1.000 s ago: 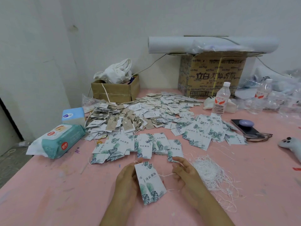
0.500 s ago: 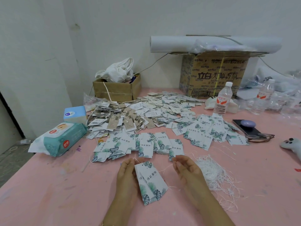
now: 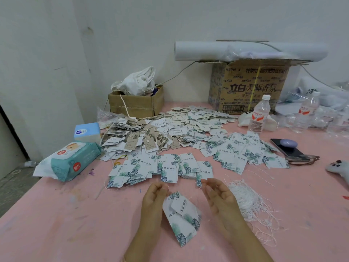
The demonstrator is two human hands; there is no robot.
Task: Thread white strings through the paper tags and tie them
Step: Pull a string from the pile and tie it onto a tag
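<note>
A small stack of white paper tags [image 3: 182,219] printed with green leaves sits between my hands, tilted, low over the pink table [image 3: 75,224]. My left hand [image 3: 154,200] is at the stack's upper left corner with its fingertips curled together. My right hand [image 3: 220,201] is a little to the right of the stack, fingertips pinched. A thin white string [image 3: 197,202] shows faintly by the stack's right edge; its run to either hand is blurred. A heap of loose white strings [image 3: 249,201] lies just right of my right hand.
Rows of leaf-print tags [image 3: 166,167] lie beyond my hands, with a larger pile of tags [image 3: 170,129] behind. Wet wipes [image 3: 69,161] and a tissue box [image 3: 86,130] lie left. A bottle [image 3: 259,114], phone [image 3: 287,147], and cardboard boxes [image 3: 249,86] stand at the back right.
My hands have drawn apart, the right one moving right and away from the tag stack. The stack has tilted and dropped slightly between them.
</note>
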